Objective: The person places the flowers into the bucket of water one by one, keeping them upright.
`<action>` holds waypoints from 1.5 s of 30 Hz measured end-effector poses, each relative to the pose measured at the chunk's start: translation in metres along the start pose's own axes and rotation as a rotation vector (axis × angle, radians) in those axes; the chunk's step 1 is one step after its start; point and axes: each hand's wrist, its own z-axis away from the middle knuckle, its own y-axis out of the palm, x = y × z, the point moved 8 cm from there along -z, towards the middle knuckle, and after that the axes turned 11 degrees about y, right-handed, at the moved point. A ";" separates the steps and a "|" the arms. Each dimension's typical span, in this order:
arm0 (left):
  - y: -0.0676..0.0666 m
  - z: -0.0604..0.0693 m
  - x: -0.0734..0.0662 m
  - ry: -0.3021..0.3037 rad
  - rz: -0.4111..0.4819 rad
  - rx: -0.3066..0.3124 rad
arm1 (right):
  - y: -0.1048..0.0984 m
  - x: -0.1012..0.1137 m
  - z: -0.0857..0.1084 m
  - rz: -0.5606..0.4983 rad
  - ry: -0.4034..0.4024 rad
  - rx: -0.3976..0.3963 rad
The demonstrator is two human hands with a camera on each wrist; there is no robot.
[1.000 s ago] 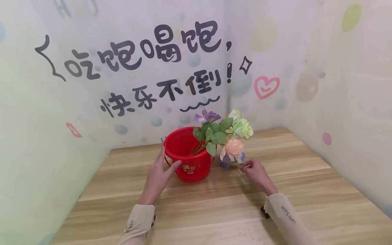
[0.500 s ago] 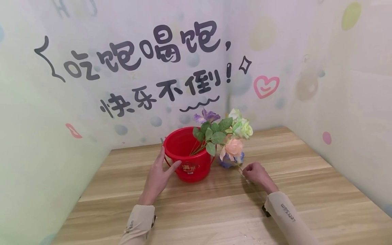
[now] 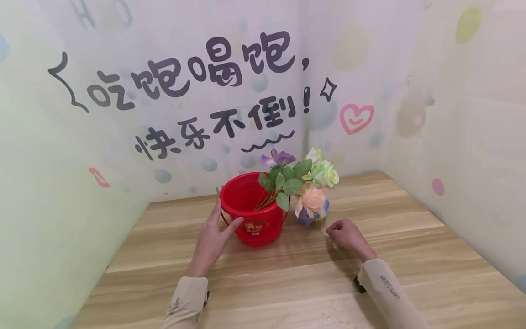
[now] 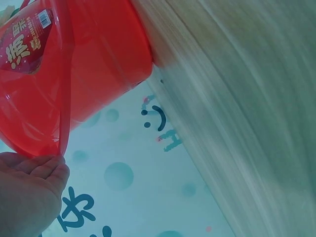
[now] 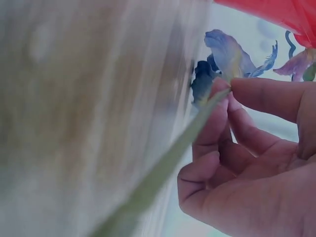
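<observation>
A red bucket (image 3: 259, 228) stands on the wooden table. My left hand (image 3: 211, 240) rests against its left side, the fingers extended along the rim and the thumb out toward the front. In the left wrist view, fingertips (image 4: 49, 168) touch the bucket near its rim and handle. My right hand (image 3: 347, 235) pinches the thin green stem (image 5: 163, 168) of a blue artificial flower (image 5: 232, 54) between thumb and finger, right of the bucket. That flower is low and partly hidden behind the peach rose (image 3: 313, 199) in the head view.
Stems in the bucket lean right, bearing a purple flower (image 3: 278, 157), pale green roses (image 3: 324, 172), the peach rose and green leaves (image 3: 293, 185). The table (image 3: 263, 288) meets decorated walls (image 3: 156, 109) at the back and sides.
My right hand has slid slightly right and down from the blue flower's head, along its stem. The left hand and bucket keep their places; the head view has shifted a little.
</observation>
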 end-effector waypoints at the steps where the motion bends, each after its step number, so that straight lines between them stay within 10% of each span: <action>1: 0.000 0.000 0.000 0.004 0.000 -0.001 | -0.002 0.000 0.000 -0.011 -0.003 -0.006; 35: 0.000 0.001 -0.001 0.016 0.001 -0.004 | -0.081 0.018 0.025 -0.559 -0.093 -0.422; 45: 0.000 0.000 -0.001 0.015 0.002 -0.007 | -0.097 0.041 0.047 -0.836 -0.255 -0.530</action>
